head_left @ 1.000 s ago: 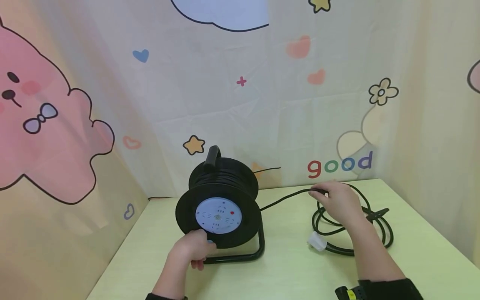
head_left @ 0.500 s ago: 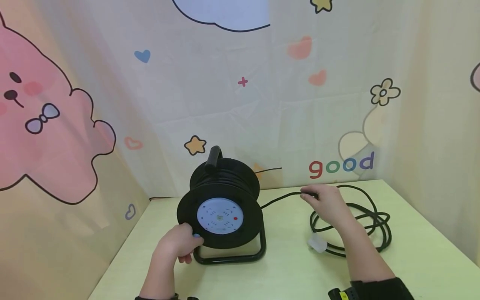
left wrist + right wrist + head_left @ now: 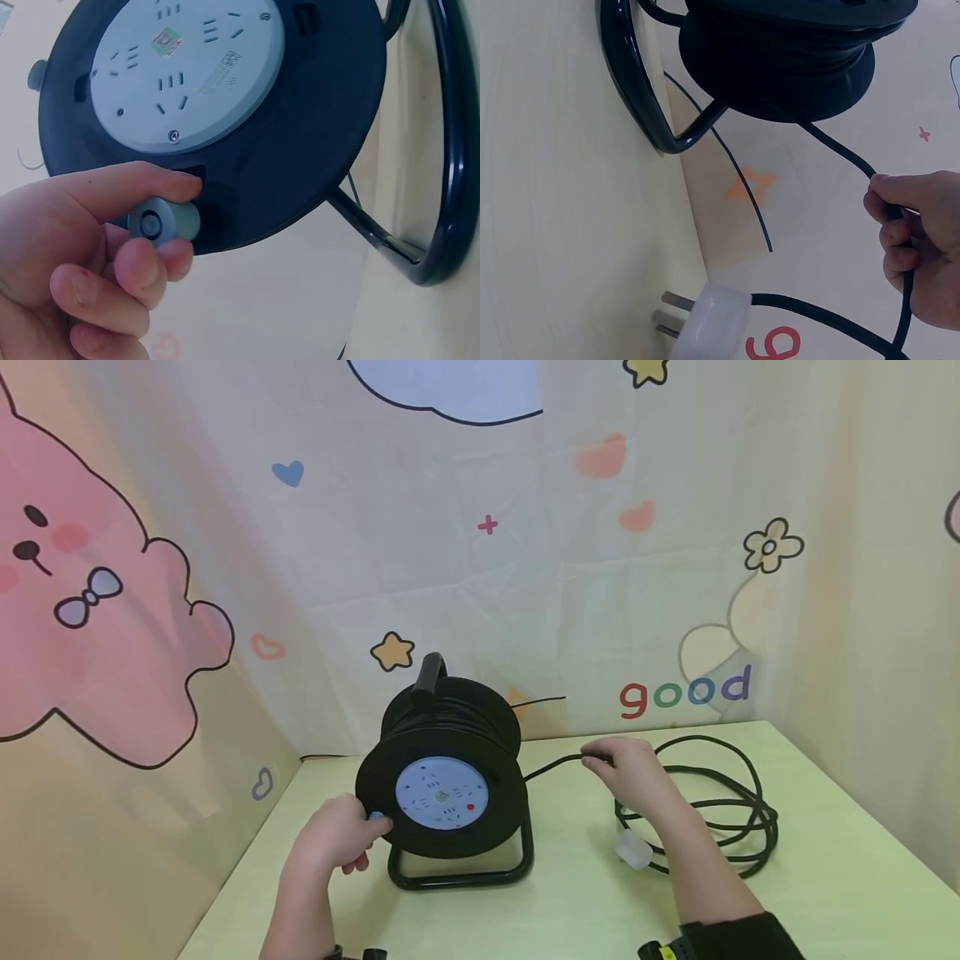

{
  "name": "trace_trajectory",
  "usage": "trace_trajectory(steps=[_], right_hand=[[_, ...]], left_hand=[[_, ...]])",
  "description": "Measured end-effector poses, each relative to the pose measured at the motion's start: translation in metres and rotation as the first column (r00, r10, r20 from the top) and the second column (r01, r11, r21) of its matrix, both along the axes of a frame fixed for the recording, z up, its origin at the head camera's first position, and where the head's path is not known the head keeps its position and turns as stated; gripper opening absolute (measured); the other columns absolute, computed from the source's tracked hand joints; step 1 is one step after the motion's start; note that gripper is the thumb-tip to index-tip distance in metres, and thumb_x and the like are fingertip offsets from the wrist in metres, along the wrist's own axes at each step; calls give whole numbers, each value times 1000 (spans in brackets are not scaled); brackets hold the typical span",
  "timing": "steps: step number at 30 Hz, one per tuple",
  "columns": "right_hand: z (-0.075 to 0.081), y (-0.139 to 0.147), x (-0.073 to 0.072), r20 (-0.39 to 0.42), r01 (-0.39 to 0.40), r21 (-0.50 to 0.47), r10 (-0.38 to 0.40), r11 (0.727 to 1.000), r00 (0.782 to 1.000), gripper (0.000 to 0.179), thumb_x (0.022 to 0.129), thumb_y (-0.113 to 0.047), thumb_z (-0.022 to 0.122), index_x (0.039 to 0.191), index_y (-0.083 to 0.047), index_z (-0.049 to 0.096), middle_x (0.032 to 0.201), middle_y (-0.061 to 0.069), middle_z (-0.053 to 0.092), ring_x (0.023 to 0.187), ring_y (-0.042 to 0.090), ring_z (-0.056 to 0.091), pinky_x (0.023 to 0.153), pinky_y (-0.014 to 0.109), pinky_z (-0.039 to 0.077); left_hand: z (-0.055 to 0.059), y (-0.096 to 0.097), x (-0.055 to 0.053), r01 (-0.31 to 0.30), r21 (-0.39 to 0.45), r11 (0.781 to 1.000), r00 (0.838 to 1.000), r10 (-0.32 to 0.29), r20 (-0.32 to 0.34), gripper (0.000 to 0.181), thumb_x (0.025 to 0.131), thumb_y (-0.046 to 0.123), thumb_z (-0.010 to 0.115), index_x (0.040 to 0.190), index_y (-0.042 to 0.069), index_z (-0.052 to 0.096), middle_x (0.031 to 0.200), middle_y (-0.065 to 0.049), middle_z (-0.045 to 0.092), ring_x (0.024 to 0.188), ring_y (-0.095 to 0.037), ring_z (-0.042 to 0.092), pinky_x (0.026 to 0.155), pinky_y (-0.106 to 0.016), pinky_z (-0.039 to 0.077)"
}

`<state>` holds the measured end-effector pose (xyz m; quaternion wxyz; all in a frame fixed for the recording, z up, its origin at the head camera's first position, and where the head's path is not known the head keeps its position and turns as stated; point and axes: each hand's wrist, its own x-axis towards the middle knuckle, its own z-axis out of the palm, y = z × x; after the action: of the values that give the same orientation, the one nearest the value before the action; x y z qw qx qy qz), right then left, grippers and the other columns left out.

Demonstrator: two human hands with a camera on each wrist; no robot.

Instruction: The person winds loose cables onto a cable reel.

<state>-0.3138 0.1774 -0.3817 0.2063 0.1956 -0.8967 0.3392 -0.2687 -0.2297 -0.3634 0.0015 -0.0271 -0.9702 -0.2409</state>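
Observation:
A black cable reel (image 3: pixel 438 768) with a round white socket panel (image 3: pixel 442 793) stands upright on its tubular frame (image 3: pixel 465 883). At the lower left of its disc, my left hand (image 3: pixel 333 835) pinches the small grey crank knob (image 3: pixel 161 220) between thumb and fingers. The black cable (image 3: pixel 838 146) runs from the drum into my right hand (image 3: pixel 633 775), which grips it just right of the reel. Beyond that hand the slack lies in loose loops (image 3: pixel 738 810) on the table. A white plug (image 3: pixel 634 849) sits at the cable's end, its metal prongs showing in the right wrist view.
The pale table (image 3: pixel 570 902) ends at a printed curtain (image 3: pixel 480 568) behind, with more curtain on both sides. A thin dark line (image 3: pixel 742 180) shows on the curtain behind the reel. The reel's carry handle (image 3: pixel 430 677) rises at its top.
The socket disc has turned clockwise as my left hand moved with the knob leftward and up. My right hand has moved left toward the reel with the cable, shifting the loops.

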Motion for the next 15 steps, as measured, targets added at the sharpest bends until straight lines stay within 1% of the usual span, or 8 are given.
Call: trace_trajectory(steps=[4, 9, 11, 15], right_hand=[[-4, -10, -3, 20, -17, -2, 17, 1000, 1000, 18, 90, -10, 66, 106, -3, 71, 101, 8, 69, 92, 21, 63, 79, 46, 53], [-8, -25, -7, 38, -39, -8, 39, 999, 998, 18, 89, -10, 67, 105, -4, 71, 101, 6, 69, 92, 20, 63, 80, 45, 53], [-9, -30, -9, 40, -53, -7, 53, 999, 998, 17, 89, -9, 67, 104, -4, 71, 100, 6, 69, 92, 19, 63, 80, 45, 53], [-11, -37, -10, 38, -80, 10, 79, 997, 996, 15, 89, -9, 66, 103, -4, 71, 99, 5, 69, 91, 18, 62, 79, 44, 53]], left_hand=[[3, -4, -1, -49, 72, 996, 998, 51, -24, 38, 84, 32, 62, 57, 5, 57, 43, -3, 55, 38, -20, 51, 51, -34, 42], [8, -7, -2, -80, 139, 987, 991, 94, -96, 45, 85, 34, 61, 50, 7, 52, 44, -3, 56, 40, -22, 52, 49, -34, 41], [11, -6, -2, -92, 179, 980, 987, 113, -111, 47, 86, 36, 60, 50, 7, 51, 45, -3, 56, 42, -22, 53, 49, -34, 40], [16, -2, -1, -108, 273, 956, 984, 143, -111, 45, 87, 37, 59, 54, 7, 55, 48, -5, 57, 42, -23, 53, 52, -34, 41]])
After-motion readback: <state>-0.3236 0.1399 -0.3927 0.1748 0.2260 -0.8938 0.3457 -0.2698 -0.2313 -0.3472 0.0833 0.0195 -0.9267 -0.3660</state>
